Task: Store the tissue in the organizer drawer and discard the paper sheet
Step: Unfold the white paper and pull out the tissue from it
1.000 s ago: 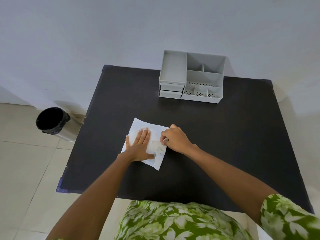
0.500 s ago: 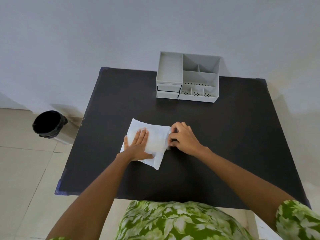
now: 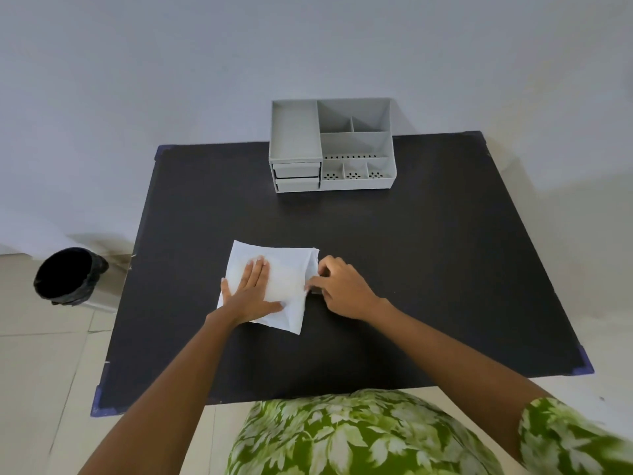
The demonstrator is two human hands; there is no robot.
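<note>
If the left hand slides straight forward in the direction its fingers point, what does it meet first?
Beyond the left hand, flat on the white tissue, comes the tissue's far edge, then bare black table. The fingers aim slightly right, so the grey organizer with its closed drawers is probably the first solid thing met.

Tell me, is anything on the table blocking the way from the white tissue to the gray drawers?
Nothing visible does. The black table is bare between the tissue and the organizer. Both drawers look shut, though. The left hand lies flat on the tissue; the right hand pinches its edge.
</note>
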